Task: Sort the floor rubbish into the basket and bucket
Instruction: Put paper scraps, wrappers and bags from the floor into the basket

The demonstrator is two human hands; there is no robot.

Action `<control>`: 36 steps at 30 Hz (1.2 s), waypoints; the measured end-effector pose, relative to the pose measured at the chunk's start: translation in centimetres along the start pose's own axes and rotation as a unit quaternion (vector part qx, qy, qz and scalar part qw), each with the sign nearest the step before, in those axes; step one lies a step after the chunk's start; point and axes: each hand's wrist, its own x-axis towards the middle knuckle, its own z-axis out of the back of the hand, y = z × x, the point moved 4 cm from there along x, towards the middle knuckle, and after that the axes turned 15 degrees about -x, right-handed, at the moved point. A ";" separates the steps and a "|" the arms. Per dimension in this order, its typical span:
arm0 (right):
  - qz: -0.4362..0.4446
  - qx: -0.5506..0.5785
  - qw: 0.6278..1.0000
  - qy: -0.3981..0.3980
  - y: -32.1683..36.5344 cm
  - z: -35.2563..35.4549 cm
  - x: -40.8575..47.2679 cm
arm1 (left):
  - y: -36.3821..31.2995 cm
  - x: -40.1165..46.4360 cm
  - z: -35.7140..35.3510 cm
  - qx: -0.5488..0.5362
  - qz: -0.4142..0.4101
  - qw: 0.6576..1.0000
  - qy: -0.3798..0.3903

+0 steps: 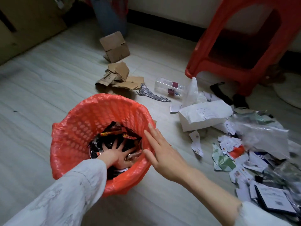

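1. The basket, red-lined, sits lower left of centre, already holding dark wrappers.
2. The left hand presses them down with fingers spread; the right hand hovers flat, empty, at the rim.
3. Cardboard at centre and the paper pile at right remain; the bucket stands upper centre.

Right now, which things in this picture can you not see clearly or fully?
- Head view: the bucket is cut off by the top edge; its contents are hidden.
- The wrappers lie partly under the left hand.
- The paper pile is blurred at the right edge; labels are unreadable.
- The stool is cut off at top and right.
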 end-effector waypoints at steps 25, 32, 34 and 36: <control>-0.189 -0.087 0.971 0.117 -8.1 13.4 -17.0 | -17.5 -18.6 8.1 -0.235 -0.393 0.834 -0.307; -0.272 -0.058 0.944 0.180 -16.6 9.7 -24.2 | -27.8 -13.9 0.2 -0.175 -0.419 0.877 -0.157; -0.295 0.000 0.941 0.168 -18.7 6.9 -25.8 | -29.4 -11.9 -2.6 -0.154 -0.410 0.892 -0.112; -0.322 0.066 0.931 0.159 -20.4 2.9 -27.4 | -30.7 -10.3 -5.6 -0.127 -0.403 0.903 -0.074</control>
